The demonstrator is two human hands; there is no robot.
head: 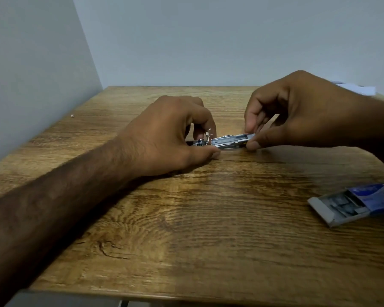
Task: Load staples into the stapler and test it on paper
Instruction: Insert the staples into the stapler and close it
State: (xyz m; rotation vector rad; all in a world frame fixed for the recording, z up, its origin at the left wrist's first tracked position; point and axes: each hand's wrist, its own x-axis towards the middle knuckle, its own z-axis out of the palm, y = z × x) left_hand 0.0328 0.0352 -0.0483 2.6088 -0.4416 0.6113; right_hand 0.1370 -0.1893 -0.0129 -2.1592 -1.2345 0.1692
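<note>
Pinching the stapler [228, 141] flat on the table [186, 218], left hand [171, 136] closed on its near-left end, right hand [297, 114] nipping its right tip, I risk a skewed strip jamming.

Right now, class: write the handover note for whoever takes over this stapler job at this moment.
Left hand pins the hinge end of the opened stapler on the table.
Right hand pinches its far end, at the magazine.
Staple box, slid open, lies near right.
Paper waits at the far right edge.
Done: stapler opened, box opened.
Left: confirm staples seated, close it, test on paper.
</note>
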